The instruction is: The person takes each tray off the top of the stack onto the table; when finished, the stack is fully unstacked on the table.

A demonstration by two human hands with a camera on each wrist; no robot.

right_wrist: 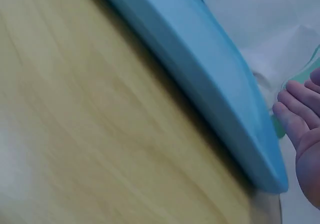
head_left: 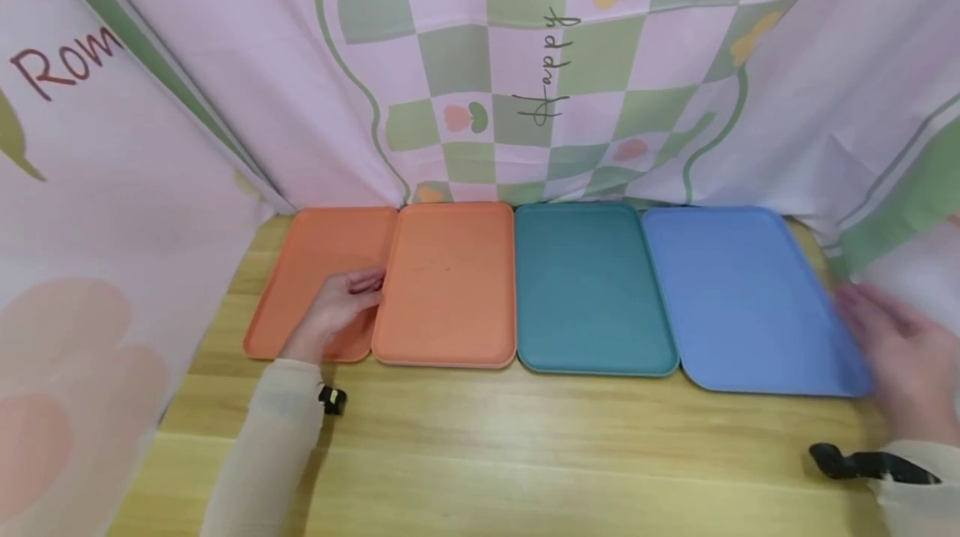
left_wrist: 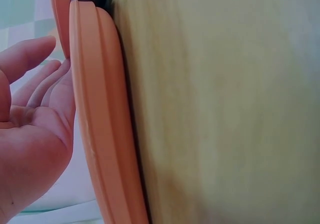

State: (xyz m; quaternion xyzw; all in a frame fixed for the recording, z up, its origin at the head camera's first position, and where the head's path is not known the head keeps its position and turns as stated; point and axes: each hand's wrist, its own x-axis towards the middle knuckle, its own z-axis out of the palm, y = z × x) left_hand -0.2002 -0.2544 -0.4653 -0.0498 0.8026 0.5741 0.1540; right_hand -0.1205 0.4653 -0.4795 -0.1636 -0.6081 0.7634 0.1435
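Four trays stand side by side in a row: a darker orange tray (head_left: 315, 245), a lighter orange tray (head_left: 450, 287), a teal tray (head_left: 592, 295) and a blue tray (head_left: 750, 303). My left hand (head_left: 341, 308) is over the darker orange tray, its fingertips at the left edge of the lighter one. In the left wrist view, that hand's fingers look fairly straight behind an orange tray rim (left_wrist: 105, 119). At the blue tray's right edge is my right hand (head_left: 911, 362), slightly blurred. The right wrist view shows its fingers extended beside the blue rim (right_wrist: 210, 89), apart from it.
The trays lie on a wooden table (head_left: 525, 454), along its back edge. A printed curtain (head_left: 457, 62) hangs right behind them, and similar cloth closes off the left and right sides. Black straps (head_left: 885, 466) are on the wrists, over light sleeves.
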